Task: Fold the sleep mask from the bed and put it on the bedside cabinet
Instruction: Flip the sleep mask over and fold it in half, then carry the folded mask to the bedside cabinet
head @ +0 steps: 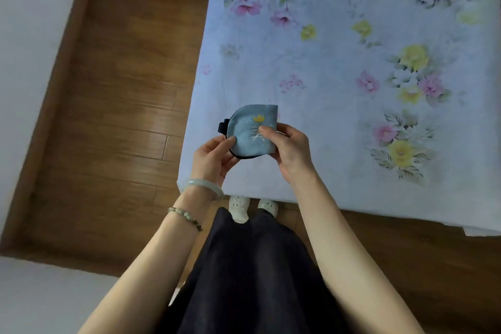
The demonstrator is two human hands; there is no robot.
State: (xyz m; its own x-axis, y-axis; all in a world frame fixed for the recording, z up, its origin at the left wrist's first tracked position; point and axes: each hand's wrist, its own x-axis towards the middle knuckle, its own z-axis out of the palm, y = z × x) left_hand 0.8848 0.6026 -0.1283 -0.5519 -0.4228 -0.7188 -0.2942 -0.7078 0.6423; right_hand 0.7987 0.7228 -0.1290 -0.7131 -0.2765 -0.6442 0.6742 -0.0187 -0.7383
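The bed [352, 62], spread with a pale blue floral sheet, is seen beside a wooden floor [113, 84]. Above its near edge, the blue sleep mask [250, 134] is held folded in half, black strap poking out at left. It is pinched by the left hand [214, 157] at one edge and by the right hand [290, 149] at the other, fingers closed on the fabric.

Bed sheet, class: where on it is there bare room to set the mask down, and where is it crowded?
The bed sheet is bare nearly everywhere: the whole spread beyond and to the right of the sleep mask. Only the near left corner is crowded, where the left hand and right hand hold the mask.
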